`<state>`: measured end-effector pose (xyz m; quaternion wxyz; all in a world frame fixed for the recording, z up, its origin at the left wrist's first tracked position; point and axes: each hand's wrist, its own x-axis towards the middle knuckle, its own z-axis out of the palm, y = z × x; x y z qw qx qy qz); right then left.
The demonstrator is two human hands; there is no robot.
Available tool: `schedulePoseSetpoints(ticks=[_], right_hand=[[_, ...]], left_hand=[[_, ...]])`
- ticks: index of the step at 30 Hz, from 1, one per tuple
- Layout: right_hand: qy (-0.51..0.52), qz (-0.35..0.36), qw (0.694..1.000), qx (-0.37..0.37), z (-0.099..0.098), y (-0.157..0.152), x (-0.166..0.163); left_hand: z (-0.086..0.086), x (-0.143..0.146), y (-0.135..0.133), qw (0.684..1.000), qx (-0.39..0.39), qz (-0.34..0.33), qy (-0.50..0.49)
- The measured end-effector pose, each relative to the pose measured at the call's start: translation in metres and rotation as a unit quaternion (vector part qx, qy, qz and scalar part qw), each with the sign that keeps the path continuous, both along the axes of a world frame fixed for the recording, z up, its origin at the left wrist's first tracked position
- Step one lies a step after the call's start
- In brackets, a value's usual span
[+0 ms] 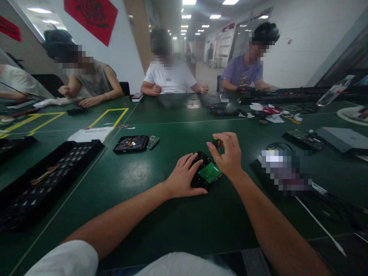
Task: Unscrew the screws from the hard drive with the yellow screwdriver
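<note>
On the green table in front of me lies a black hard drive (pixel 204 161) with its green circuit board (pixel 211 173) facing up. My left hand (pixel 184 174) grips it from the left, fingers over its upper part and thumb along the near edge. Above its right side, my right hand (pixel 228 155) pinches a small screwdriver (pixel 217 142) with a black, yellow and red handle; its shaft is hidden or too small to make out. Further left are another black drive casing (pixel 131 144) and a loose circuit board (pixel 153 142) beside it.
A long black tray (pixel 48 180) stands at left. On the right are a blurred-out object (pixel 283 172), cables (pixel 330 209), a grey box (pixel 343 138) and a black device with a board (pixel 304 138). A bottle (pixel 335 91) stands behind. Several people sit across the table.
</note>
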<state>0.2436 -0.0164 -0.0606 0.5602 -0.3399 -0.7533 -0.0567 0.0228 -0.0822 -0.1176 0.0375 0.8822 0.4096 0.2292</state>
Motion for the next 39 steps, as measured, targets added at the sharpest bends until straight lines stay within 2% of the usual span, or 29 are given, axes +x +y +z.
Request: schedulePoseSetpoints(ticks=[3,9,13,18,27,33,39], right_hand=[[0.009,-0.019,1.0,0.01,0.0027,0.0015,0.0034],[0.009,0.005,1.0,0.004,0.0007,0.0037,0.0079],[0.005,0.006,1.0,-0.004,0.0004,0.0038,0.009],[0.01,-0.041,0.999,0.011,-0.0005,0.0061,0.0109],[-0.016,0.035,0.998,-0.045,-0.0041,0.0019,0.0023],[-0.002,-0.029,1.0,0.004,-0.0028,0.0029,0.0038],[-0.02,0.012,1.0,-0.017,-0.0014,0.0017,0.0033]], left_hand=[[0.004,0.0045,0.0022,0.999,0.015,-0.029,0.004],[0.0033,0.0104,0.0062,0.998,0.001,-0.062,0.001],[0.0034,0.0107,0.0044,0.998,-0.01,-0.056,0.001],[0.0054,0.0104,0.0032,0.999,-0.005,-0.05,0.001],[0.0061,0.0101,0.0009,0.999,-0.011,-0.041,0.021],[0.006,0.0111,-0.0007,0.999,-0.015,-0.036,0.022],[0.0045,0.0074,0.0,0.999,-0.008,-0.006,0.036]])
